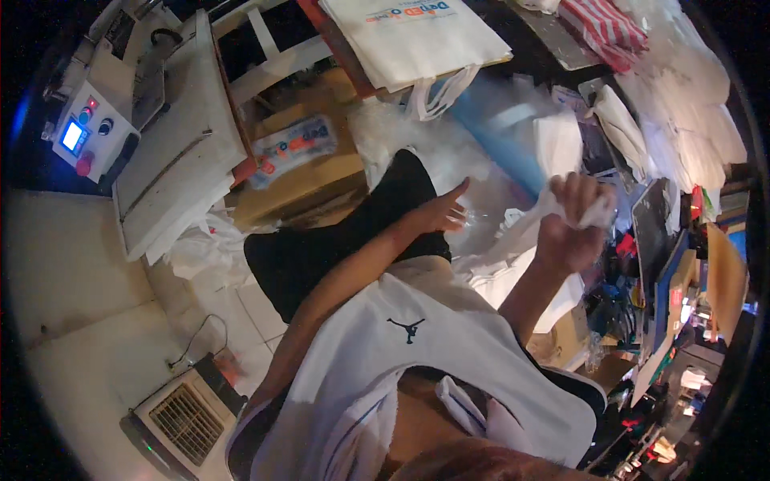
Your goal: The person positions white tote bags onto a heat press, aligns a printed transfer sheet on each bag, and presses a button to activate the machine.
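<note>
My left hand point(443, 212) is held over my black-clad lap with its fingers stretched apart and nothing in them. To the right, my right hand point(574, 218) is raised, its fingers curled around a thin white bag or cloth point(600, 213); blur leaves its exact kind unclear. Below that hand, white fabric point(513, 260) spreads beside my leg. Clear plastic wrapping point(473, 152) lies beyond both hands, next to a blue strip point(501, 152). Farther off is a stack of white tote bags point(417, 40) with printed fronts and hanging handles.
At left, a control box point(92, 136) with a lit screen and knobs sits by a white-topped table point(184, 152). An open cardboard box point(321, 172) stands below, with a printed packet point(294, 148) on it. Plastic-wrapped piles point(682, 120) crowd the right. A vented appliance point(186, 421) is lower left.
</note>
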A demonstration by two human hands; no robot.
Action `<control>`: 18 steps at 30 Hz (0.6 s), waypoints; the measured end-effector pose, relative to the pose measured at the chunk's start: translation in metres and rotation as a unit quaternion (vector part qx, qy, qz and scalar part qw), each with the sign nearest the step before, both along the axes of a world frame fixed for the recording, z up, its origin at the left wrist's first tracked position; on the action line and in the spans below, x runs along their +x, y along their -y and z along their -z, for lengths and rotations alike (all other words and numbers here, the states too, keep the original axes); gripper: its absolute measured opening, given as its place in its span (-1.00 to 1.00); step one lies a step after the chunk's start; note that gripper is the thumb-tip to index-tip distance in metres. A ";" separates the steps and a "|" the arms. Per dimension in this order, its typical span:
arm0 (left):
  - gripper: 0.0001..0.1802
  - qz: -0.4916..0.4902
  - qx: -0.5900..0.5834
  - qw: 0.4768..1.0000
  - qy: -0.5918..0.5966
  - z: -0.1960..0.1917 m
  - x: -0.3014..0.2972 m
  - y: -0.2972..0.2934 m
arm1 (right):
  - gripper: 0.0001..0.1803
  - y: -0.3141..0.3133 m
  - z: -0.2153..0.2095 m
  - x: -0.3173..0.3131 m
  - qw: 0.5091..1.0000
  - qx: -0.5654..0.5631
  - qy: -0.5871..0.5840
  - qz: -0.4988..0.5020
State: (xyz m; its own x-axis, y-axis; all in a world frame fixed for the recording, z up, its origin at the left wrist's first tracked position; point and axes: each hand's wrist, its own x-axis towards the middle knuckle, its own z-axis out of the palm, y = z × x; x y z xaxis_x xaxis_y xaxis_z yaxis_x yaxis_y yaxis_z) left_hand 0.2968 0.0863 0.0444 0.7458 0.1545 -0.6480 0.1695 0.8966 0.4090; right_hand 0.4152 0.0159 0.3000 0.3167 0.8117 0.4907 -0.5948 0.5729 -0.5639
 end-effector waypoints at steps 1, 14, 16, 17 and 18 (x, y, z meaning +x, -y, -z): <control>0.03 0.056 -0.128 0.989 0.043 -0.025 0.006 -0.003 | -0.88 0.004 -0.017 0.001 0.998 0.057 -0.024 -0.025; -0.35 -0.529 0.193 0.790 0.244 -0.192 0.016 -0.092 | -0.71 -0.031 -0.028 0.095 0.958 0.054 -0.032 0.282; -0.61 -0.522 0.353 0.763 0.144 -0.211 -0.016 -0.118 | -0.57 -0.070 0.002 0.116 0.950 -0.054 0.023 0.308; -0.64 -0.539 0.421 0.725 0.087 -0.205 -0.025 -0.136 | -0.53 -0.093 0.020 0.130 0.951 -0.115 0.060 0.282; -0.67 -0.551 0.485 0.679 0.028 -0.194 -0.034 -0.156 | -0.62 -0.118 0.033 0.129 0.949 -0.149 0.041 0.276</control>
